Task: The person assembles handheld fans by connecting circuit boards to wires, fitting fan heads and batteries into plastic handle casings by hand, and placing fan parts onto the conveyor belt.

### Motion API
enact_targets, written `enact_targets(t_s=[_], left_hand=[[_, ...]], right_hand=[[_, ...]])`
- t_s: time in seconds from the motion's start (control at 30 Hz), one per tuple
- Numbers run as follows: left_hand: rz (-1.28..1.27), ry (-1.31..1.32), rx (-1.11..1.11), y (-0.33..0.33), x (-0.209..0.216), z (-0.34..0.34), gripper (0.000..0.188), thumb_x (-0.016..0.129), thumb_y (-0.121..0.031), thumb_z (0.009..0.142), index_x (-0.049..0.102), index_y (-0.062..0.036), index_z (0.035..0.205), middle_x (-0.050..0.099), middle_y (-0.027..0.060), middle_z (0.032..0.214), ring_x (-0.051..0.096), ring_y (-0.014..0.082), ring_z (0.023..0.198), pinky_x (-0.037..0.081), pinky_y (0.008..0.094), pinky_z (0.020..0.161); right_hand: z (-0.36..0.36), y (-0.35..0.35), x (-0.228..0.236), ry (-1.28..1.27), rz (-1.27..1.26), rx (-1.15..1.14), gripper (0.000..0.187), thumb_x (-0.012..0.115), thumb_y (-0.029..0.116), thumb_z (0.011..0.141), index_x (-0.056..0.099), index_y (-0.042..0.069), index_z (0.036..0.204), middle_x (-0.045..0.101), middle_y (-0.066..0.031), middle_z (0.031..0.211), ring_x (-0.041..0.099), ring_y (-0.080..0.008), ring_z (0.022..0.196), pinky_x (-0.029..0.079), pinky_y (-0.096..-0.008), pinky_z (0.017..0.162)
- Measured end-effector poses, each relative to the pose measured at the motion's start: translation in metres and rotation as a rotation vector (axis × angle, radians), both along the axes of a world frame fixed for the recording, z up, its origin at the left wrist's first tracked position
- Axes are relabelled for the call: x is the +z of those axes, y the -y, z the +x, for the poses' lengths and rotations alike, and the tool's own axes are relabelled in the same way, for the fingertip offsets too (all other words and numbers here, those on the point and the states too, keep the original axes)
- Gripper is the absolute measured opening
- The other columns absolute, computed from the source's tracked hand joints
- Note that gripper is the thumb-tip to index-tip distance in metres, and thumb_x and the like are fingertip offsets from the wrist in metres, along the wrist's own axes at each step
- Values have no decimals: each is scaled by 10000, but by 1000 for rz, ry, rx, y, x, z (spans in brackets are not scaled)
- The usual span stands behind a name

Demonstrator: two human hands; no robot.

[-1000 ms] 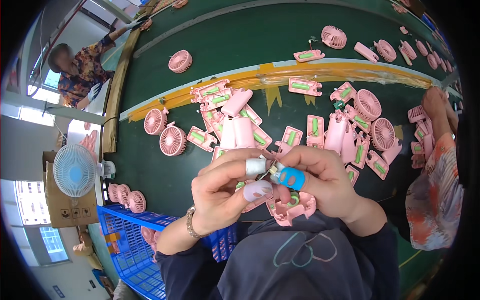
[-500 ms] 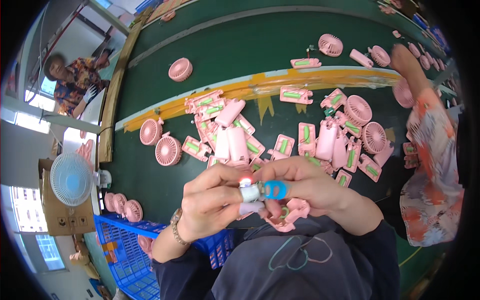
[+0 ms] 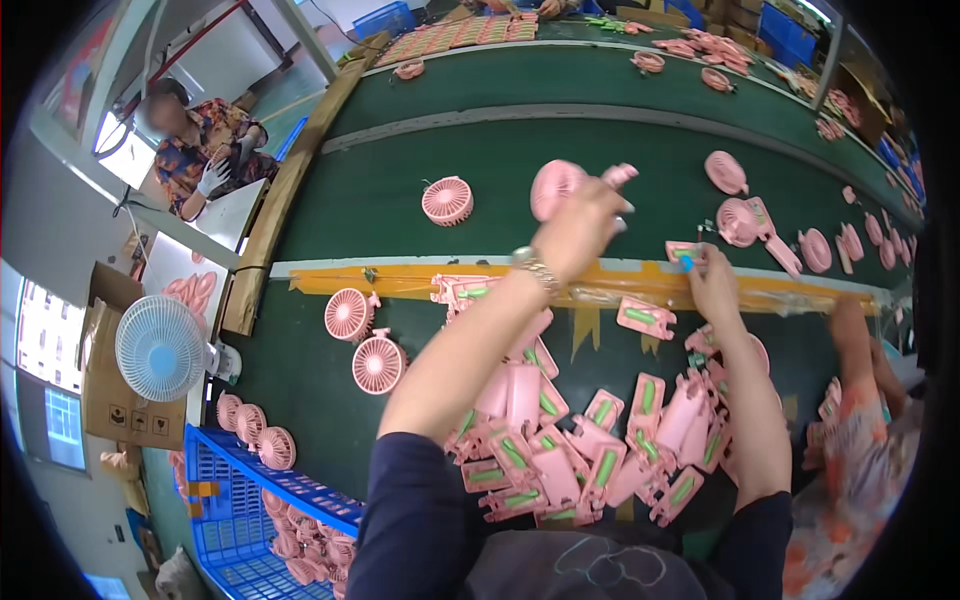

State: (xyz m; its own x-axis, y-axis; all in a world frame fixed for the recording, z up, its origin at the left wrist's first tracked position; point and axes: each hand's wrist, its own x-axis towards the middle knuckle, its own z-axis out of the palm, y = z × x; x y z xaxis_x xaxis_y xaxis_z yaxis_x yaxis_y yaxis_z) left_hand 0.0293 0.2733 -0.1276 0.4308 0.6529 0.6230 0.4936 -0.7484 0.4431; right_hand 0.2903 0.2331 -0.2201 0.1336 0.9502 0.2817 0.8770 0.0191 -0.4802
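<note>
Reaching far forward over the green belt, my left hand (image 3: pixel 585 225) is closed and slightly blurred. A round pink fan head (image 3: pixel 555 188) is at its fingers, apparently held. A small pink part (image 3: pixel 622 174) shows just beyond the knuckles; whether it joins the fan is hidden. Farther right, my right hand (image 3: pixel 713 285), with a blue finger cover, has its fingers closed on the end of a pink handle half (image 3: pixel 683 250) with a green cell in it. Below my arms lies a heap of pink handle shells (image 3: pixel 555 475), many with green cells.
A taped yellow ledge (image 3: pixel 600 285) crosses the bench. Two fan heads (image 3: pixel 378 363) lie left of the heap. A blue basket (image 3: pixel 225 545) with pink parts stands lower left, near a desk fan (image 3: pixel 160 348). A co-worker's arm (image 3: pixel 850 340) is at right; another person (image 3: pixel 205 150) sits far left.
My hands have parted and moved forward from in front of my chest. The pink shell they held there is no longer in them. The left is now at a fan head, the right at a handle half.
</note>
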Motion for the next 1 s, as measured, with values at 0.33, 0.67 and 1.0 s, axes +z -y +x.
enact_targets(t_s=[0.33,0.67,1.0], left_hand=[[-494,-307,1090,-190,-58,-267,700,603,-619,773,665,62,922,658,237,909,641,360,898,509,419,794],[-824,787,315,-150,-50,-155,197,503,-126,960,494,32,1078,600,168,1112,631,210,906,522,316,855],[-551,675,76,91,58,-111,149,511,-119,954,498,-14,1060,599,194,1117,628,204,926,528,326,836]], right_hand=[[-11,10,73,-212,-142,201,331,592,48,761,551,-27,1081,609,-221,1001,603,-376,895,480,-419,779],[-17,43,34,7,-368,155,220,577,14,785,633,-1,997,634,-178,969,612,-366,896,476,-431,785],[-65,53,17,-1167,-383,229,227,564,141,911,624,5,1083,585,-3,752,515,-62,651,405,-206,570]])
